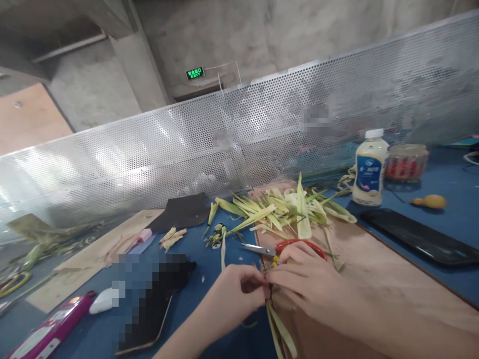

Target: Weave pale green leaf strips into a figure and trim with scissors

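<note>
Left hand [238,288] and right hand [312,274] pinch narrow husks [283,327] by the top, probably light, limp and best gripped there.

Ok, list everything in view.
board: one, tan, right
husk strips: many, yellow-green, atop board
scissors: one, red-handled, board edge
bottle: one, white, rear right
jar: one, red, beside bottle
handle: one, yellow, right
phone: one, black, right
table: one, blue, underneath
bundle: one, dark, centre
scraps: several, pale, left
sheet: one, black, left
paper: one, brown, left
item: one, purple, front left
partition: one, silver, rear
sign: one, green, rear
left hand, right hand: two, bare, board edge
</note>
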### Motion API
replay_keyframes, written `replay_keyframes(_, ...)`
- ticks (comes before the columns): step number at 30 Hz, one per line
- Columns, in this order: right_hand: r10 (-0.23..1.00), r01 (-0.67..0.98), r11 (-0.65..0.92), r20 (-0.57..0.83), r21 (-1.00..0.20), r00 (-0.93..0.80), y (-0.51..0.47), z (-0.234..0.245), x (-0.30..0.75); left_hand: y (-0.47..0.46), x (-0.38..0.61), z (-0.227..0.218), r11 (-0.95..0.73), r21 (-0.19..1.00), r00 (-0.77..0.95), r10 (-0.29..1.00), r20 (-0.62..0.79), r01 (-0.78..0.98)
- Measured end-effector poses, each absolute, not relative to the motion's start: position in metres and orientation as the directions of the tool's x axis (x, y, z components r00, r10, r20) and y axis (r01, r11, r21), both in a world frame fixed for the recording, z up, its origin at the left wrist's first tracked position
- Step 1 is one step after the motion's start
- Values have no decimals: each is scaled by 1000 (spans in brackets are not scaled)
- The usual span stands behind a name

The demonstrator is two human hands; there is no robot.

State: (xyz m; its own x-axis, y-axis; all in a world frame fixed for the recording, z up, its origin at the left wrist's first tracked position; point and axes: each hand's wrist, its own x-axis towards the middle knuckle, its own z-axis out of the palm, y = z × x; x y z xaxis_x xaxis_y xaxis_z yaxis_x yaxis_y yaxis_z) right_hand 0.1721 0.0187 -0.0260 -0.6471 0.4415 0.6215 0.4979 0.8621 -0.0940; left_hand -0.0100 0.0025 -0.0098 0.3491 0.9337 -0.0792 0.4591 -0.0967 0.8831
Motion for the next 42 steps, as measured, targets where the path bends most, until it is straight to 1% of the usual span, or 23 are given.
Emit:
replay_keyframes(3,462,500,858,606,-121,-647,18,-27,171,3,-9,-9,-96,898,356,932,-70,429)
replay_keyframes(6,487,511,847,602,-147,-633,16,-25,168,5,-8,-9,-46,917,339,936,-99,396)
replay_keyframes(8,532,521,827,590,-210,-607,14,-23,168,6,-9,-9,-25,925,319,942,-106,380)
replay_keyframes(12,643,530,761,546,-375,-537,14,-24,168,9,-12,-12,-21,936,294,952,-89,352)
replay_keyframes(15,688,546,724,509,-422,-518,15,-26,167,11,-13,-15,-20,938,293,952,-88,345)
replay_keyframes(22,624,559,770,546,-308,-559,18,-27,163,9,-11,-9,-16,924,290,951,-103,381)
replay_keyframes(29,543,532,819,593,-217,-595,21,-41,161,10,-10,-10,-17,935,274,958,-86,355)
replay_keyframes(33,523,508,833,606,-217,-599,19,-41,159,11,-10,-11,11,959,272,958,-91,283)
replay_keyframes(36,531,502,832,602,-238,-596,18,-38,158,11,-10,-10,33,963,267,958,-107,267)
replay_keyframes(39,555,506,821,579,-266,-597,19,-37,159,11,-10,-10,44,965,269,956,-116,260)
replay_keyframes(42,602,519,792,548,-320,-581,20,-37,159,11,-11,-12,37,966,278,954,-111,256)
